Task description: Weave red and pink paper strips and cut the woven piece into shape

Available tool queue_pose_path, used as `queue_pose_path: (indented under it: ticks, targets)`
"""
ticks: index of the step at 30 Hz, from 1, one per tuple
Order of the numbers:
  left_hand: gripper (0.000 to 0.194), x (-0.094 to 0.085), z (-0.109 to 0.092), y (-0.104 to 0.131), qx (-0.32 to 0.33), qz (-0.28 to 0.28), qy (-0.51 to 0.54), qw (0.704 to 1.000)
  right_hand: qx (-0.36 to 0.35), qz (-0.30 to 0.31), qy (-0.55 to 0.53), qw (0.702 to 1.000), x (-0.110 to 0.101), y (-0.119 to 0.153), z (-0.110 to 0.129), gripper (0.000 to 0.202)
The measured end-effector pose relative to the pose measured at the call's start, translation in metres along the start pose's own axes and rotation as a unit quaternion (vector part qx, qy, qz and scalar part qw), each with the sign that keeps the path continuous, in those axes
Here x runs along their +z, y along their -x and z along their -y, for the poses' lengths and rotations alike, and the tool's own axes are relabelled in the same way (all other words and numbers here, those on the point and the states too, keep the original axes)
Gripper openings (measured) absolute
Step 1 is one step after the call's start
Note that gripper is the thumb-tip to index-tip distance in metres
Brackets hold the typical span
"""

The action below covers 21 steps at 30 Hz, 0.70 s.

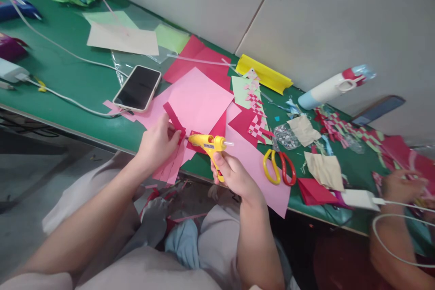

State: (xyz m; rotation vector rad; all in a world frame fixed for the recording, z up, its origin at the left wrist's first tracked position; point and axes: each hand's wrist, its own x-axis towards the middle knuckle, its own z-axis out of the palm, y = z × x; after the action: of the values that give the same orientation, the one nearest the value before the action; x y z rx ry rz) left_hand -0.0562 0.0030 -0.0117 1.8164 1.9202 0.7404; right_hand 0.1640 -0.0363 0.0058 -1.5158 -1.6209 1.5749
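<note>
Green desk [84, 84] along a grey wall [340, 18], with a pink sheet [200, 99] behind the work. Left hand [154, 142]: closed in a narrow pinch on a dark red paper strip [173, 115], whose long axis slants from upper left to lower right. Right hand [236, 172]: wrapped around the handle of a yellow glue gun [207, 142], its nozzle directed leftward at the strip's lower end, just beside the left hand; whether nozzle and strip touch cannot be told.

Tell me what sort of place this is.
Probably a shared craft workspace: the right hand holds a yellow glue gun, pink paper is spread on a long green table, and another person's hand is at the far right.
</note>
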Motion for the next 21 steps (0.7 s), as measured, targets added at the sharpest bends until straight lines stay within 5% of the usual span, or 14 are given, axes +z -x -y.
queue_pose_path:
  ticks: [21]
  targets:
    - [0.018, 0.0, 0.001, 0.0, 0.003, 0.005, 0.015, 1.0, -0.001, 0.08, -0.304, 0.949, -0.023, -0.004, -0.005, 0.052]
